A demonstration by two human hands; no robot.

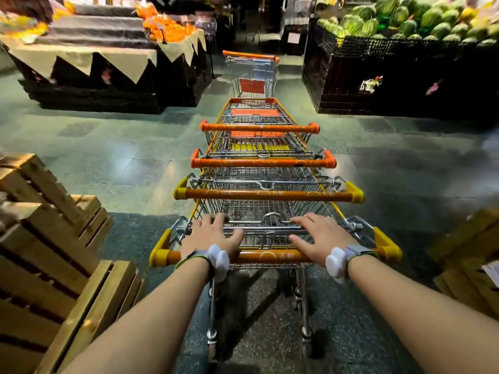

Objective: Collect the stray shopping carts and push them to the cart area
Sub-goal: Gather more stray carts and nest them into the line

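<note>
Now both hands flat on rear cart handle (270,257), L hand (209,234), R hand (321,236), fingers straight, seemingly no grip.

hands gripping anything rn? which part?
No curled grip shows. Both the left hand and the right hand rest palm-down, fingers straight, on the nearest cart, across its orange handle bar and the wire seat flap beyond it.

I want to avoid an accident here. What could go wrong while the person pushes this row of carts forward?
1. Both hands, left hand and right hand, lie flat on the nearest cart handle, so steering may slip.
2. The row may knock the lone cart ahead askew.
3. The wooden crates stand close on the left.
</note>
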